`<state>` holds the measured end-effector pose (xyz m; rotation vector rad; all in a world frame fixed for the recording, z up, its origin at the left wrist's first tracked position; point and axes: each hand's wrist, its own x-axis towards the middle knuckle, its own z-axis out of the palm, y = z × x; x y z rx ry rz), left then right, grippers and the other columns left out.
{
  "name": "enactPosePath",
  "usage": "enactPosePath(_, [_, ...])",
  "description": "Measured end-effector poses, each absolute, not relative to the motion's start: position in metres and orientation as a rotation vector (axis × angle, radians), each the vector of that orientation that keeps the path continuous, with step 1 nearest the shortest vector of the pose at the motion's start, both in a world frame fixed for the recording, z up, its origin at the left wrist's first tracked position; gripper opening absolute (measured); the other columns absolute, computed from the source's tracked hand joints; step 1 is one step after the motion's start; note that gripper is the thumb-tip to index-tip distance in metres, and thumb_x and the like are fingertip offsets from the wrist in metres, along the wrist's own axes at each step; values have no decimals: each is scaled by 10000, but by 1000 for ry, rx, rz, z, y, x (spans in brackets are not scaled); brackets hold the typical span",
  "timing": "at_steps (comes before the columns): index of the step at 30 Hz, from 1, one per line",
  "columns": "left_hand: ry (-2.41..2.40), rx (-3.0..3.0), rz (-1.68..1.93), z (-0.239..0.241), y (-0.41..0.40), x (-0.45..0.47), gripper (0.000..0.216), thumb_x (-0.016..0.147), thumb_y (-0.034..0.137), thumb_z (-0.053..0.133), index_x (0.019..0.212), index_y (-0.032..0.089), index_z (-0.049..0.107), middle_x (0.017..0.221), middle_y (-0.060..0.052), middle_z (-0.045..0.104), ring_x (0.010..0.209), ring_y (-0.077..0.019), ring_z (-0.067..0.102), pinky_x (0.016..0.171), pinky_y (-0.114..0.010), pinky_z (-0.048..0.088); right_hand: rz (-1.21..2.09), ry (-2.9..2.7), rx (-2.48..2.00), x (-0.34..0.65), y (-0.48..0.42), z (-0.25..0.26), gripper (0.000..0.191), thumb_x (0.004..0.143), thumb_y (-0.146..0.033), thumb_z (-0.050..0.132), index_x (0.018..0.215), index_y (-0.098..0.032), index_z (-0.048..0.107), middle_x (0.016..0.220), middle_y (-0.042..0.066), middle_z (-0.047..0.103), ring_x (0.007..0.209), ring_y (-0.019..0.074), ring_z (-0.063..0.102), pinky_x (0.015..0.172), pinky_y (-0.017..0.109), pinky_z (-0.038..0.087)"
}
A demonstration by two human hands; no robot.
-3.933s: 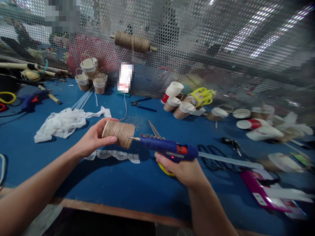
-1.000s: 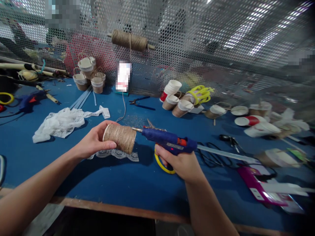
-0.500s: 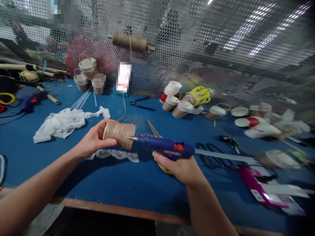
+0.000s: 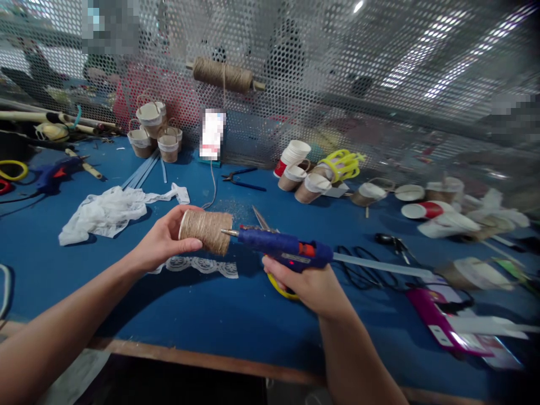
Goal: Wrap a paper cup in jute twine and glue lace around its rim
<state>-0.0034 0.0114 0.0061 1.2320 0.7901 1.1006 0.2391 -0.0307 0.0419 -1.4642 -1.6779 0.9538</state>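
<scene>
My left hand (image 4: 171, 236) is closed round the end of a twine-wrapped paper cup (image 4: 206, 229), which lies on its side in the air above the table. My right hand (image 4: 306, 281) grips a blue hot glue gun (image 4: 270, 243), its metal tip at the twine near the cup's right end. A clear glue stick (image 4: 379, 265) sticks out of the gun's back. Partly hidden under the gun lie scissors (image 4: 280, 288) with yellow handles. A strip of white lace (image 4: 202, 266) rests on the table just below the cup.
On the blue table (image 4: 189, 320), a lace heap (image 4: 105, 211), pliers (image 4: 244, 179) and a second glue gun (image 4: 57, 173) lie around. Small twine-wrapped buckets (image 4: 154, 132) stand at back left; more cups (image 4: 312, 185) lie right. A twine roll (image 4: 221, 74) hangs on the mesh panel.
The glue gun's tip has shifted slightly right and up along the cup. The cup stays in my left hand, almost unmoved.
</scene>
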Motion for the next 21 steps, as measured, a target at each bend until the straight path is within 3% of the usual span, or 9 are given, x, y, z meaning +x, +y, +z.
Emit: enactPosePath(21, [636, 1276, 1142, 2, 10, -4, 525, 579, 169, 789, 1033, 206, 528, 943, -21, 573, 758, -118, 561, 628, -184, 457, 965, -1669, -1369, 245, -17, 35, 269, 765, -377, 583, 602, -162, 579, 379, -47, 455, 344, 75, 421, 369, 214, 372])
